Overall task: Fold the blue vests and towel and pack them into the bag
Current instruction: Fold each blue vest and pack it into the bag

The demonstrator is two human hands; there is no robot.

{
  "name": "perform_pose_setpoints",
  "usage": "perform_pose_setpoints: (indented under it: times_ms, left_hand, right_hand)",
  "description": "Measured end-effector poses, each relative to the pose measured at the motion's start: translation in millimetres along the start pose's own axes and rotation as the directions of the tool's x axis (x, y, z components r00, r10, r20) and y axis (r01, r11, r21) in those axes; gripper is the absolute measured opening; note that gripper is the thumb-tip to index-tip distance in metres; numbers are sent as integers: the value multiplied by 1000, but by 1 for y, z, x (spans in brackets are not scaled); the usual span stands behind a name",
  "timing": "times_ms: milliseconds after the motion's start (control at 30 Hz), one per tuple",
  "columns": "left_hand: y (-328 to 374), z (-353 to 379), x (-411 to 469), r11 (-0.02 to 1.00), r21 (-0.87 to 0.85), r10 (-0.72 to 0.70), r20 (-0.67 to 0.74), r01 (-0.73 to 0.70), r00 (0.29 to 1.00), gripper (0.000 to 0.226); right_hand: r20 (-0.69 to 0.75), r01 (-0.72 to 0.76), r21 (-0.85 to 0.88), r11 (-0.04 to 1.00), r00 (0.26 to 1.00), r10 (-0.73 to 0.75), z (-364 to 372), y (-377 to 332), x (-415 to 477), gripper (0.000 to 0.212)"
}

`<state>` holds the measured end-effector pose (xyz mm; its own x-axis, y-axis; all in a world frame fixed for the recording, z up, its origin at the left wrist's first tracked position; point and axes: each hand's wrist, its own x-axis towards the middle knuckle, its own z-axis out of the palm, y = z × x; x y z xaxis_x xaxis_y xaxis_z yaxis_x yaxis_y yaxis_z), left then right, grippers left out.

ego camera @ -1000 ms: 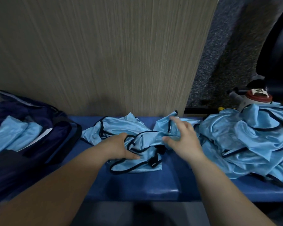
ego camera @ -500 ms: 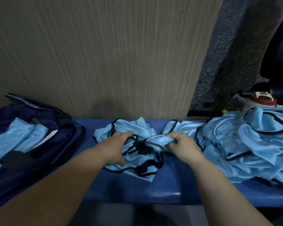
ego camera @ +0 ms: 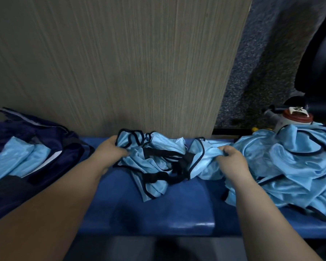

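Head view: vest bunched between hands; left hand and right hand grip it

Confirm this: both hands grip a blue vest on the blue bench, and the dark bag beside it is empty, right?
The dark bag is not empty: the head view shows light blue cloth lying in it. The left hand and right hand do grip the blue vest on the blue bench.

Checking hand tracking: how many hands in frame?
2. Left hand grips the vest at its left edge; right hand grips its right end, beside the pile. None hidden.
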<state>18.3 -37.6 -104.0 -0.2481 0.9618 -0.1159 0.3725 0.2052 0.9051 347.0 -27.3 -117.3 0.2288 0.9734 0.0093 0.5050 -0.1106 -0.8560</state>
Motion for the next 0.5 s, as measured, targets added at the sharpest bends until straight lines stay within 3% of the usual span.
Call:
perform_pose_setpoints:
  times_ms: [67, 133, 300, 500]
  left_hand:
    - [4, -3, -2, 959, -267, -85, 63, 99, 994, 36]
    - [8, -5, -4, 908, -393, -119, 93, 146, 989, 33]
    - [20, 6, -13, 871, -461, -126, 125, 171, 984, 23]
    - [41, 42, -35, 839, -502, -79, 272, 212, 959, 26]
  right_hand:
    - [75, -7, -7, 1000, 997, 8, -1, 1, 1, 27]
    - [198, 3, 10, 1000, 980, -5, -2, 1, -2, 31]
    - [410, 6, 119, 993, 911, -55, -2, -8, -12, 24]
    - [418, -13, 331, 944, 898, -134, 3, -22, -24, 20]
